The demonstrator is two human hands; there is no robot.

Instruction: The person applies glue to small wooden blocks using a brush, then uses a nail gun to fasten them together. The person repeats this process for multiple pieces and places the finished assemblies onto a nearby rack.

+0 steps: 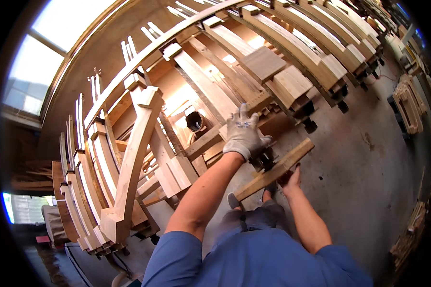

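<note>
My left hand (244, 133), in a pale work glove, lies with fingers spread over the near end of a long wooden board (203, 86) in a rack. Just below its palm is a dark metal clamp part (264, 160); whether the hand touches it, I cannot tell. My bare right hand (290, 181) is closed at the underside of a short, weathered wooden bar (277, 168), which slants across in front of my body beside the clamp part. Some of the right fingers are hidden beneath the bar.
Curved rows of light timber pieces (316, 62) sit clamped along the rack. An angled thick beam (139, 158) stands at its left. A round dark opening (194, 121) shows between boards. Clamp ends stick out over the concrete floor (359, 191). Wood scraps (409, 229) lie far right.
</note>
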